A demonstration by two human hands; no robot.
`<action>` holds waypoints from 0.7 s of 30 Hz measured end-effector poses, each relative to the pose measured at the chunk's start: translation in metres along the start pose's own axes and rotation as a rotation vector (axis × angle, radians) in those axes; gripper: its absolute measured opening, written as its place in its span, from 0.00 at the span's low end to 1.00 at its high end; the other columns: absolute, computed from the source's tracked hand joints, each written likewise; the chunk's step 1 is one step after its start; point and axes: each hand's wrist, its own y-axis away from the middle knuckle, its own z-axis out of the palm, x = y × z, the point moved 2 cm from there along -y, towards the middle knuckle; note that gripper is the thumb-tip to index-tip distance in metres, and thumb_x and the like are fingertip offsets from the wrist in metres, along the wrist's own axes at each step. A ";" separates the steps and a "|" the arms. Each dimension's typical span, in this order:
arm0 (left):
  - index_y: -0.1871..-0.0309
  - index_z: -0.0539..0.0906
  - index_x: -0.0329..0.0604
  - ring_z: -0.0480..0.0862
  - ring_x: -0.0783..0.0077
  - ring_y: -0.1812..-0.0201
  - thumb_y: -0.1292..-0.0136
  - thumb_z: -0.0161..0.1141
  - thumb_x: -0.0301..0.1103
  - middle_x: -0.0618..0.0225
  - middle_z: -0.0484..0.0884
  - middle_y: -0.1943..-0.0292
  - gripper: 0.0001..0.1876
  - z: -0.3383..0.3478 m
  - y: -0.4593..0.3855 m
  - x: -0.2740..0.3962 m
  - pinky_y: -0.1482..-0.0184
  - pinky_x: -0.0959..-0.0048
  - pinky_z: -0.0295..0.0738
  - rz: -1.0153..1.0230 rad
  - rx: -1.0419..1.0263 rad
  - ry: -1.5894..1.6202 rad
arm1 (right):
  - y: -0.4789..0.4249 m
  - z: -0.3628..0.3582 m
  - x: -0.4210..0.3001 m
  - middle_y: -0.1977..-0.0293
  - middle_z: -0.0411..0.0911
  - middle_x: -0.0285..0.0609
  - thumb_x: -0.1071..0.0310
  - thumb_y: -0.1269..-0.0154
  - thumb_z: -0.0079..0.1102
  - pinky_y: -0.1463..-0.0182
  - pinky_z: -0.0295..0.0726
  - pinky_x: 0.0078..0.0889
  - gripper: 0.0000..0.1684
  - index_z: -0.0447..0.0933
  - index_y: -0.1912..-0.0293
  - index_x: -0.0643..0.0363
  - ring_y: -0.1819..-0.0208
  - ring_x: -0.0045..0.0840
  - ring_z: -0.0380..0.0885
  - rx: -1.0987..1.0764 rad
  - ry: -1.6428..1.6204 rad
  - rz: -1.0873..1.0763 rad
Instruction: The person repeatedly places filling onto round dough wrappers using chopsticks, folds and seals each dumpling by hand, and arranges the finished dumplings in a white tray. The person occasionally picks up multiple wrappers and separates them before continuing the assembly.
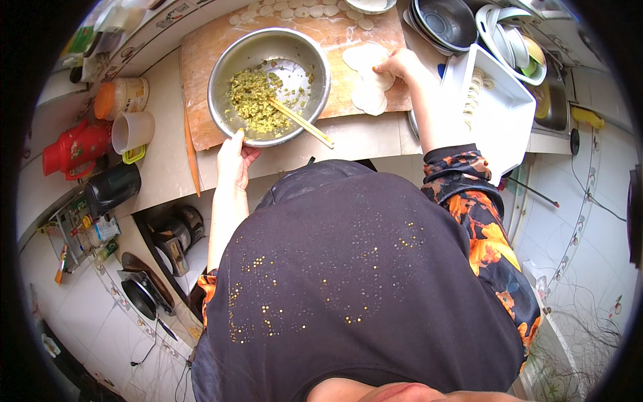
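Observation:
A steel mixing bowl (pixel 311 65) holds chopped greenish filling (pixel 253 100), with a pair of wooden chopsticks (pixel 306 124) leaning on its rim. My left hand (pixel 237 158) is at the bowl's near left rim, thumb on the edge and fingers beneath. Right of the bowl, several round dough wrappers (pixel 369 95) overlap on a floured wooden board (pixel 201 65). My right hand (pixel 397 65) touches the wrappers with its fingertips; whether it pinches one is not plain. More small dough discs (pixel 301 12) lie along the board's far edge.
A white tray (pixel 507 120) with a row of folded dumplings (pixel 472 98) stands at the right, under my forearm. Beyond are stacked dark bowls (pixel 442 22) and a basin of dishes (pixel 502 42). At left are a rolling pin (pixel 191 156), a plastic cup (pixel 133 131) and a red thermos (pixel 75 151).

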 end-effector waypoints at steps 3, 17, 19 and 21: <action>0.51 0.76 0.39 0.85 0.69 0.62 0.27 0.56 0.42 0.63 0.83 0.60 0.15 0.001 0.000 0.000 0.56 0.66 0.83 -0.006 0.013 0.004 | 0.006 0.003 0.000 0.65 0.85 0.46 0.55 0.52 0.78 0.55 0.81 0.30 0.23 0.82 0.62 0.61 0.64 0.27 0.83 0.108 -0.151 -0.071; 0.42 0.74 0.36 0.82 0.67 0.48 0.32 0.63 0.33 0.57 0.82 0.48 0.19 -0.004 0.000 0.005 0.44 0.67 0.78 0.361 0.308 -0.307 | -0.007 -0.007 0.008 0.50 0.80 0.42 0.64 0.46 0.75 0.41 0.75 0.27 0.38 0.73 0.37 0.63 0.49 0.26 0.78 0.119 -0.928 -0.498; 0.39 0.73 0.35 0.80 0.67 0.43 0.33 0.65 0.29 0.57 0.81 0.45 0.22 0.010 0.010 0.018 0.40 0.69 0.75 0.578 0.342 -0.359 | 0.019 -0.032 -0.006 0.48 0.79 0.41 0.65 0.43 0.74 0.40 0.74 0.27 0.37 0.73 0.36 0.62 0.47 0.25 0.77 0.055 -1.007 -0.640; 0.37 0.72 0.34 0.78 0.68 0.40 0.35 0.65 0.26 0.57 0.80 0.43 0.24 0.031 0.030 0.046 0.36 0.70 0.72 0.667 0.166 -0.237 | 0.054 -0.057 -0.027 0.47 0.79 0.39 0.69 0.39 0.72 0.40 0.75 0.25 0.35 0.70 0.34 0.62 0.46 0.22 0.78 -0.133 -1.166 -0.710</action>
